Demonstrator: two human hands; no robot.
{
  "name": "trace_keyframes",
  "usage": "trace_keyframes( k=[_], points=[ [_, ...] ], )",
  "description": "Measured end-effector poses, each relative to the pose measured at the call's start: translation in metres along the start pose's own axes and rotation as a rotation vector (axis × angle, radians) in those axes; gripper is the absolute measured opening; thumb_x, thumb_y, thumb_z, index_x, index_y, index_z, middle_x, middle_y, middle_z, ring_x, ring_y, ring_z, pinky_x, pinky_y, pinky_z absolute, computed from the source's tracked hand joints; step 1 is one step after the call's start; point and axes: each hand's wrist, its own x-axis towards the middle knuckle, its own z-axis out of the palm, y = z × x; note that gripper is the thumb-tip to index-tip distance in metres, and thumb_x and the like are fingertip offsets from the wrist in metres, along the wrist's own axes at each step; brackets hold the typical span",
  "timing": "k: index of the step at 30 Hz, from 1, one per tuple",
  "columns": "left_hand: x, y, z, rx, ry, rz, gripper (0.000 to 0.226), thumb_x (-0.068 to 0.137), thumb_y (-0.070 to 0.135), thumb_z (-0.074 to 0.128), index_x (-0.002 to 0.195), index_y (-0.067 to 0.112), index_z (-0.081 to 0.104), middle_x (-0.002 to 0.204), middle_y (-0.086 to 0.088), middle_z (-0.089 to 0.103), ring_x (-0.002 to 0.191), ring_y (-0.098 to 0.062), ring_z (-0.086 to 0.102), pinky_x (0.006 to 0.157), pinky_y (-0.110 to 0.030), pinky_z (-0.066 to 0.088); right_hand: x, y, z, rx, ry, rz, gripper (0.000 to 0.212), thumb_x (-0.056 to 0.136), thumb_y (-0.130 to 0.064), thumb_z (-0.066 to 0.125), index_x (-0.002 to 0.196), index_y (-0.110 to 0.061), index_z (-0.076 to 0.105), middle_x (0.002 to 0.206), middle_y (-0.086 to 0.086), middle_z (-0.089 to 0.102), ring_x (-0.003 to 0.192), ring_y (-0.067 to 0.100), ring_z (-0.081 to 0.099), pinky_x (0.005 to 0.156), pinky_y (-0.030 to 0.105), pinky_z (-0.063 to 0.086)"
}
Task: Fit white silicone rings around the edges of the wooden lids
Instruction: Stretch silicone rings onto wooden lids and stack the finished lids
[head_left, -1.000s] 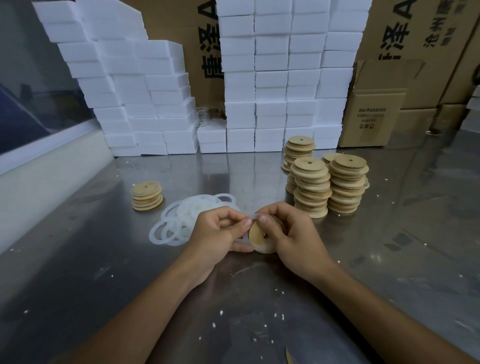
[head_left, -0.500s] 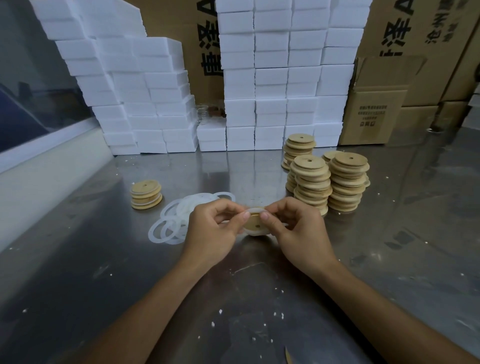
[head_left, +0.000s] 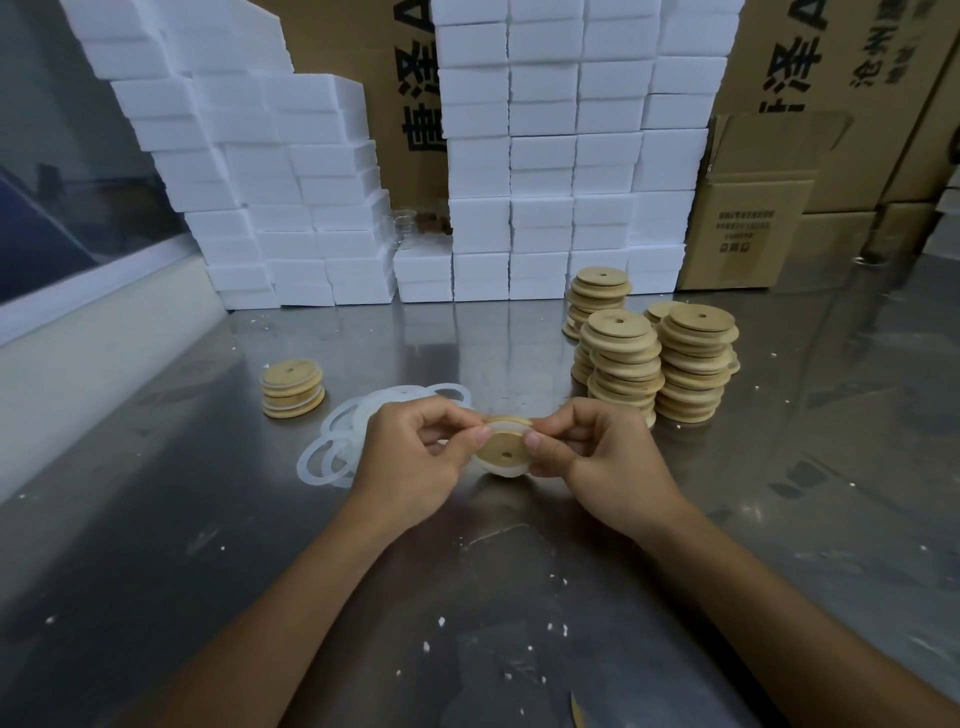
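Between my two hands I hold one round wooden lid (head_left: 503, 448) with a small centre hole, tilted toward me. A white silicone ring (head_left: 506, 470) wraps its rim and shows along the top and bottom edge. My left hand (head_left: 415, 452) pinches the lid's left edge with thumb and fingers. My right hand (head_left: 602, 454) pinches the right edge the same way. Loose white rings (head_left: 337, 449) lie in a pile just left of my left hand. Tall stacks of bare wooden lids (head_left: 654, 364) stand behind my right hand.
A short stack of lids with white rings (head_left: 292, 387) sits at the left on the steel table (head_left: 519, 597). White foam blocks (head_left: 545, 156) and cardboard boxes (head_left: 748, 228) line the back. Foam crumbs dot the table.
The lid has been turned and lifted slightly in my hands; its face with the hole tilts toward me again after lying flatter, and both thumbs have shifted along its rim.
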Motion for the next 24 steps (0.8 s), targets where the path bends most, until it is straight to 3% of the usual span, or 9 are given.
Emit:
trace_keyframes(
  k=[7,15,24],
  points=[
    [0.0006,-0.0012,-0.0031,0.005,-0.02,-0.002,0.021,0.079,0.0,0.076,0.076,0.021,0.073,0.084,0.013,0.076,0.078,-0.007,0.073,0.073,-0.018,0.057,0.0029,-0.0002,-0.0038,-0.054,-0.025,0.01,0.015,0.082,-0.007,0.077,0.072,-0.013,0.067,0.076,0.008,0.076,0.071,0.027,0.075,0.07,0.04,0.063],
    [0.0009,-0.0018,-0.0028,0.019,-0.007,-0.004,0.026,0.081,-0.003,0.074,0.073,0.022,0.071,0.08,0.017,0.075,0.076,-0.006,0.072,0.073,-0.017,0.056,0.0029,-0.0014,-0.0054,0.013,-0.054,0.031,0.018,0.083,0.004,0.071,0.072,-0.006,0.062,0.072,0.005,0.076,0.07,0.019,0.075,0.062,0.024,0.06],
    [0.0014,-0.0051,-0.0079,0.039,-0.042,0.003,0.021,0.08,-0.003,0.074,0.075,0.017,0.073,0.085,0.011,0.075,0.078,-0.008,0.073,0.074,-0.021,0.058,0.0033,0.0029,-0.0095,-0.035,-0.122,-0.04,0.015,0.08,0.0,0.076,0.073,-0.011,0.07,0.087,0.002,0.078,0.083,0.02,0.076,0.075,0.03,0.061]
  ],
)
